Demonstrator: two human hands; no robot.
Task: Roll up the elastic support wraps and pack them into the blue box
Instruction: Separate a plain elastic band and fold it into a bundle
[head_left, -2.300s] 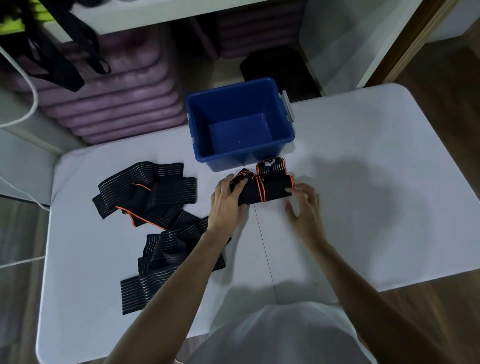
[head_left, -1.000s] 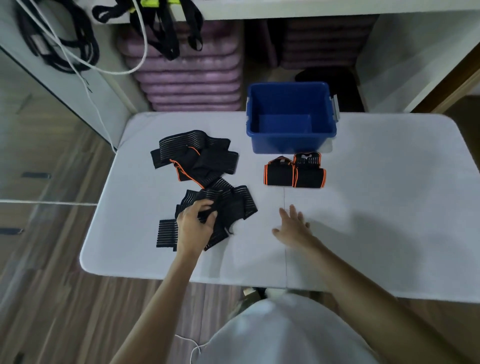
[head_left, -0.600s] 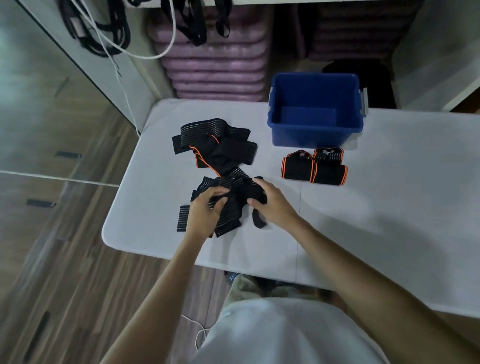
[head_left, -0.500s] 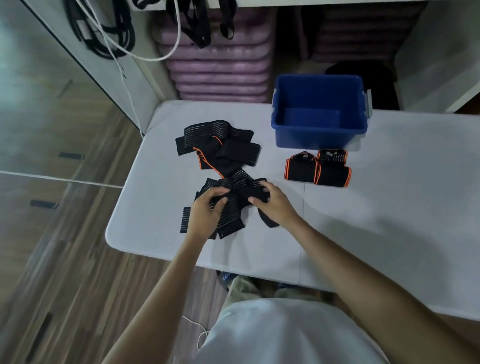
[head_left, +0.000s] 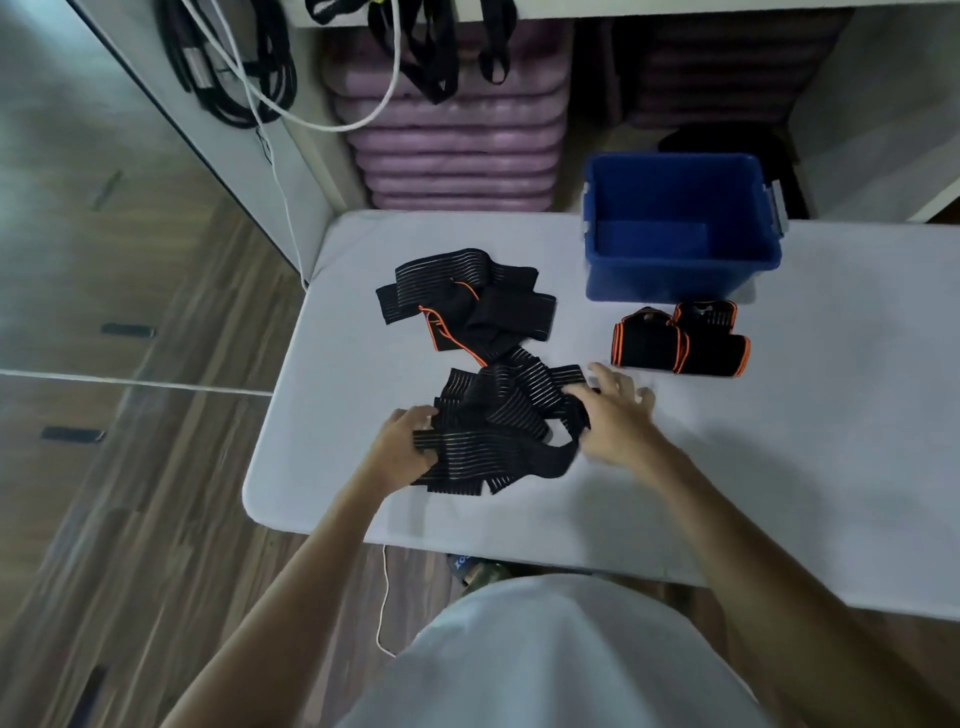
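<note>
A loose black striped elastic wrap (head_left: 498, 426) lies crumpled near the white table's front left. My left hand (head_left: 405, 447) grips its left end. My right hand (head_left: 613, 415) holds its right side, fingers spread over the fabric. A second loose black wrap with orange trim (head_left: 467, 306) lies behind it. A rolled black wrap with orange edges (head_left: 680, 345) sits just in front of the blue box (head_left: 680, 280), which looks empty.
The white table (head_left: 805, 415) ends close on the left, with wooden floor beyond. Purple mats (head_left: 457, 145) are stacked behind the table. Black straps and a white cord (head_left: 291, 104) hang from a shelf above.
I left the rolled wrap in front of the box and both hands moved to the loose striped wrap. My right hand has now shifted along its right side, spreading the fabric.
</note>
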